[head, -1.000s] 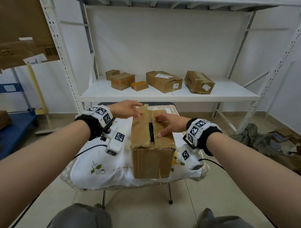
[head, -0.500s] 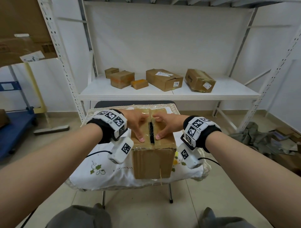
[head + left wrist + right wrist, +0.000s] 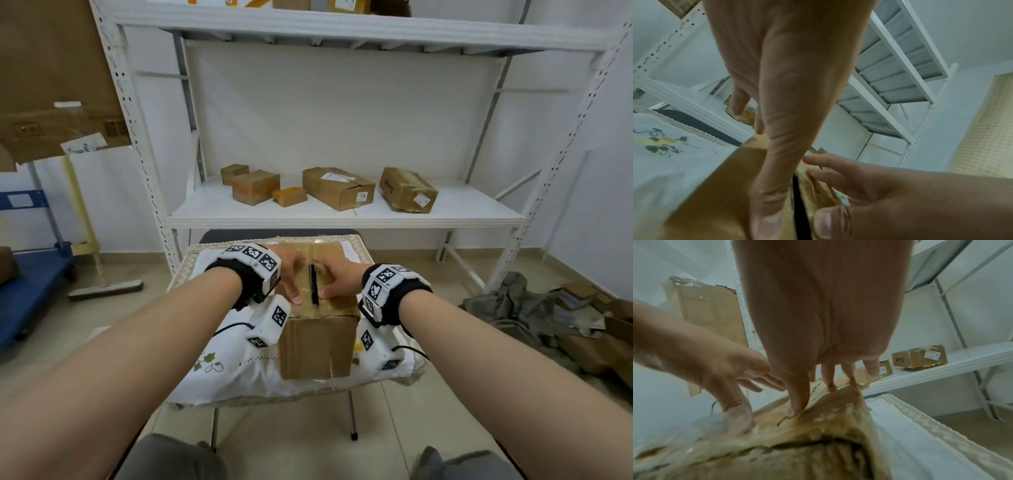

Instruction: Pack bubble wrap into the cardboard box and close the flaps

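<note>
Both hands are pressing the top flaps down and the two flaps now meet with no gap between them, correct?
Not quite. Both hands, left hand and right hand, do press the cardboard box flaps down, but the head view shows a dark gap between them.

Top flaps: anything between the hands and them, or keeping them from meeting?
Nothing visible. The left hand and right hand already press flat on the top flaps of the cardboard box. A narrow dark gap remains between the flaps; nothing shows poking through it.
</note>
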`<state>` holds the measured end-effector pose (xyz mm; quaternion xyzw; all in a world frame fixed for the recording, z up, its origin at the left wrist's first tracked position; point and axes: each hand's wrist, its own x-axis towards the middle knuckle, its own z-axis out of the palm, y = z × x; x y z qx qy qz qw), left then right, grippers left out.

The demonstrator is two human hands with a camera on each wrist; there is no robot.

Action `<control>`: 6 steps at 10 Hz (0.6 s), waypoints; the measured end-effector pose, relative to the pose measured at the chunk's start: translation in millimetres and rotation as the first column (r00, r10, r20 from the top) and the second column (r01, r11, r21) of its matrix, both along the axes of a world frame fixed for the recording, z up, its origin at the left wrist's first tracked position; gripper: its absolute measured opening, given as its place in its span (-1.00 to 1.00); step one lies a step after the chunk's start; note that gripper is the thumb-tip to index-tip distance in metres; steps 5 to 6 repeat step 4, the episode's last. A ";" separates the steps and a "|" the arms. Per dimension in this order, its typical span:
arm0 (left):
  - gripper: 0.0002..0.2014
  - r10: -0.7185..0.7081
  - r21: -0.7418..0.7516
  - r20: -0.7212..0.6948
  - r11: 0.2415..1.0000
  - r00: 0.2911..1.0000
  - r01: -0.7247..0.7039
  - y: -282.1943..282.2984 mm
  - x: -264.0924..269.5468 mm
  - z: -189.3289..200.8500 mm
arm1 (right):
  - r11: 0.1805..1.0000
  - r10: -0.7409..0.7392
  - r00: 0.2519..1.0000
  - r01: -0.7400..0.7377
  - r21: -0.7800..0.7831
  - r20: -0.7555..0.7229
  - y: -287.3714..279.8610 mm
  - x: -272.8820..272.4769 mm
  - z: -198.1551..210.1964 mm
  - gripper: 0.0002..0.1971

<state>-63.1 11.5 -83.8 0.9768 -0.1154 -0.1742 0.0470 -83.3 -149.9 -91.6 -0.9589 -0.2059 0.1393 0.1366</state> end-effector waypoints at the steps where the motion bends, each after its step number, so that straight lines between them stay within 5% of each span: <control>1: -0.29 0.033 -0.018 0.028 0.999 0.999 -0.032 3.4 -4.1 -1.8 | 0.998 -0.012 0.998 0.008 0.060 0.063 2.0 -9.8 5.3 -0.38; 4: -0.30 0.084 -0.224 0.220 0.974 0.972 -0.034 12.6 -30.4 8.6 | 0.924 -0.059 0.997 0.040 0.379 0.038 -2.9 -28.9 8.8 -0.36; 6: -0.30 0.084 -0.224 0.220 0.974 0.972 -0.034 12.6 -30.4 8.6 | 0.924 -0.059 0.997 0.040 0.379 0.038 -2.9 -28.9 8.8 -0.36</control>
